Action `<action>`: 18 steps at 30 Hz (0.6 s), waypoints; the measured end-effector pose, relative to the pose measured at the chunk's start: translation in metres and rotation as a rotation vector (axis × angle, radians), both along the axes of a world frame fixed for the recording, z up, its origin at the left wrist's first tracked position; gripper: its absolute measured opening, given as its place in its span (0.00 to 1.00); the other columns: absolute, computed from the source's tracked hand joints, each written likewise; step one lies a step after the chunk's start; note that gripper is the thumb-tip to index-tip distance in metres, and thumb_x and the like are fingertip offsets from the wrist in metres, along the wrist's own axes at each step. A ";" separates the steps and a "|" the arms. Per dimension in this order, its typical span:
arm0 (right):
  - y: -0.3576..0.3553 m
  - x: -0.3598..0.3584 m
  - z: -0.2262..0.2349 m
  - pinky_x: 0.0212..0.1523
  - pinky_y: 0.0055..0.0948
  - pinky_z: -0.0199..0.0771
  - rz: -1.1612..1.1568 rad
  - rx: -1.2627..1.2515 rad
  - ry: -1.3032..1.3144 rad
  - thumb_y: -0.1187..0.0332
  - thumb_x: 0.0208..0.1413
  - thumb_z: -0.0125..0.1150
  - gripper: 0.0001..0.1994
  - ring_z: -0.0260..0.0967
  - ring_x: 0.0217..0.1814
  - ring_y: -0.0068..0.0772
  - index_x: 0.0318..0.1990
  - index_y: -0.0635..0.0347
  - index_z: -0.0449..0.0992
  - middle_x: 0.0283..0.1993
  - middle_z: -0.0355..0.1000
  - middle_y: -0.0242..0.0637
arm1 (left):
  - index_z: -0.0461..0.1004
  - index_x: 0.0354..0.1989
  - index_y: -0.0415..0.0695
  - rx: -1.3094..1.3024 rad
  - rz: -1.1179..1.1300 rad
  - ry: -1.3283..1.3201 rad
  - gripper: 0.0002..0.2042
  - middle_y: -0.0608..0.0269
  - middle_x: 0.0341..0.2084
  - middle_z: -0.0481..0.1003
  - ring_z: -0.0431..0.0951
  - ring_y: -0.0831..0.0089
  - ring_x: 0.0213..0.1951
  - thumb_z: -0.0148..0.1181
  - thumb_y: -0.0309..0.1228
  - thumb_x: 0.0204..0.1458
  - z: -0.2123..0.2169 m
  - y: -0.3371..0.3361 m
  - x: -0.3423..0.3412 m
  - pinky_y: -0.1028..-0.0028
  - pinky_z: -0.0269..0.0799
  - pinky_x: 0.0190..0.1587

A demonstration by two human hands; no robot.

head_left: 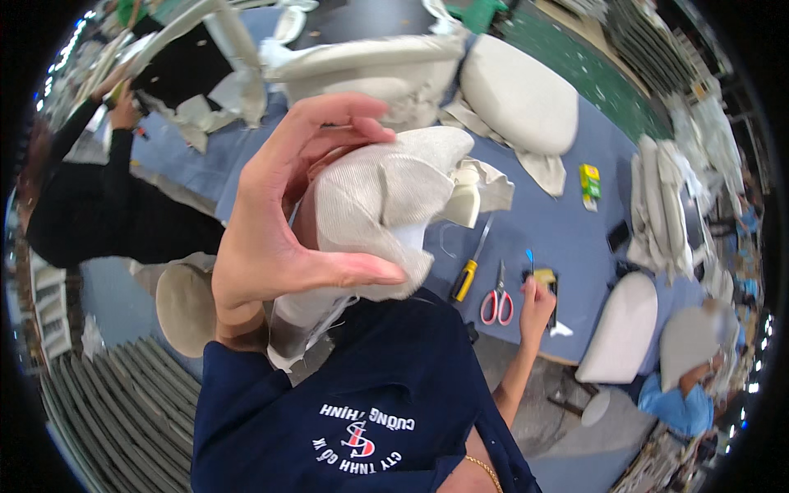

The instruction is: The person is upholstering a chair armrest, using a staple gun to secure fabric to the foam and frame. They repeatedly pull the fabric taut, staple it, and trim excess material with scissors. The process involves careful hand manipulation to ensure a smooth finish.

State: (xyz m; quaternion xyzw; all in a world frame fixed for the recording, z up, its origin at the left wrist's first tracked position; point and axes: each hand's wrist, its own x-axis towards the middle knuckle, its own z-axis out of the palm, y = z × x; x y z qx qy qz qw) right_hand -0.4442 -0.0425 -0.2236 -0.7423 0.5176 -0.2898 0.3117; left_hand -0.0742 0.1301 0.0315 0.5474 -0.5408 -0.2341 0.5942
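Note:
My left hand (271, 205) is raised close to the camera. Its fingers and thumb curve around a cream ribbed fabric-covered upholstery piece (370, 197) and grip its edge. Loose threads and a fabric flap hang below it. Low on the right, my right hand (537, 304) is closed at the table's edge around a thin blue-tipped tool (530, 260), its kind unclear. A yellow and black object (546, 283) lies beside those fingers, partly hidden. Red-handled scissors (497, 304) and a yellow-handled screwdriver (467, 275) lie between my two hands.
A blue-covered table (588, 246) carries padded cream cushions (522, 94), a large cream upholstered frame (370, 70), a yellow-green box (589, 185) and a dark phone-like object (618, 236). A co-worker in black (123, 193) handles another frame at left. Someone in blue (678, 403) is at right.

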 end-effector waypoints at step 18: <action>0.030 0.202 0.177 0.54 0.37 0.71 0.636 -0.361 -0.435 0.63 0.65 0.54 0.16 0.75 0.51 0.44 0.48 0.69 0.79 0.48 0.78 0.47 | 0.59 0.64 0.34 -0.167 0.635 -0.343 0.46 0.43 0.59 0.73 0.78 0.48 0.56 0.79 0.25 0.32 -0.071 0.117 -0.068 0.62 0.75 0.58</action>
